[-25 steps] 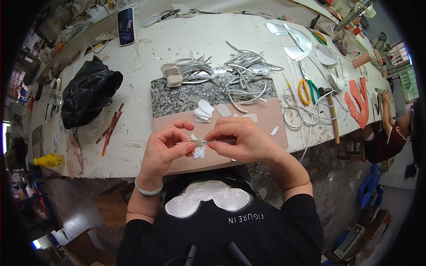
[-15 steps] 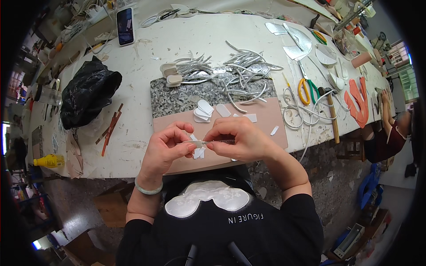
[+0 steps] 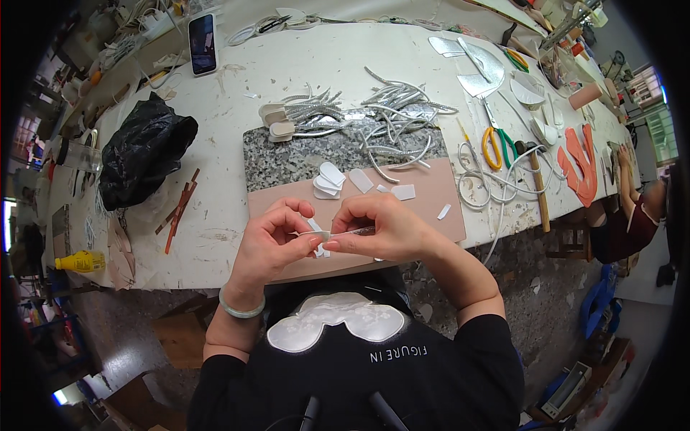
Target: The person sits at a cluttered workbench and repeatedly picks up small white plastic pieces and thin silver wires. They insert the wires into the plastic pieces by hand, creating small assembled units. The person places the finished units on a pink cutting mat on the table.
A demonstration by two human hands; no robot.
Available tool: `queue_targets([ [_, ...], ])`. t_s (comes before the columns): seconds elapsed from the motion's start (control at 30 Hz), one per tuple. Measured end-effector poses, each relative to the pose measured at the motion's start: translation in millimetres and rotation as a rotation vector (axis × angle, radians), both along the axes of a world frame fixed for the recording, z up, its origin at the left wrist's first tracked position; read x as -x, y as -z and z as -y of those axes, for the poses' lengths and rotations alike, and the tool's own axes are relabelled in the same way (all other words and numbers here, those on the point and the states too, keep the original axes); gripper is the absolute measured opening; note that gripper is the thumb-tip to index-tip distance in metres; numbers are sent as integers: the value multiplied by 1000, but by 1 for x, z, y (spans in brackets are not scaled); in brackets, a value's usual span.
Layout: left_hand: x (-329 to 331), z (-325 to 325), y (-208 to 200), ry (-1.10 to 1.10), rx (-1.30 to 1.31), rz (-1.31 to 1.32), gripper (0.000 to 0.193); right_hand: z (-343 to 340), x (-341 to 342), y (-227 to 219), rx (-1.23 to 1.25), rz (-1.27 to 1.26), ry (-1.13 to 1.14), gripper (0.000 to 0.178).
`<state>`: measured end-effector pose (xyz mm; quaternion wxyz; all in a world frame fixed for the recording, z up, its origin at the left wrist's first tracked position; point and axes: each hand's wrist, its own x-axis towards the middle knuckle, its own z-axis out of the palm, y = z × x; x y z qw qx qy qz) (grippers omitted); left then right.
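silver strip [image 3: 345, 233] | pinched by left hand [image 3: 269, 241] and right hand [image 3: 388, 226] both | white pieces [image 3: 329, 179] at 12 o'clock

Landmark: stone slab [image 3: 302, 158] on worktable [image 3: 237, 79]. Strip pile [image 3: 381, 115] on far edge. Bag [image 3: 144, 151] left. Phone [image 3: 203, 43] behind-left. Scissors [image 3: 497, 147], hammer [image 3: 535, 179] right. Hands near side, over board [image 3: 431, 208].
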<state>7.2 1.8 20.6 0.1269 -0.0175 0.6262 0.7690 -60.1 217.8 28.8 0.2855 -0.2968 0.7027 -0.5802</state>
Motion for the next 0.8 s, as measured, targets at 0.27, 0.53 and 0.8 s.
queue_targets([
  [0.27, 3, -8, -2, 26, -30, 63, 15, -9, -5, 16, 147, -215, 110, 17],
  [0.53, 77, -8, 31, -50, 705, -410, 23, -47, -5, 9, 242, -168, 305, 11],
  [0.8, 78, -12, 50, 32, 911, -597, 24, -42, -1, 22, 114, 286, 316, 15],
])
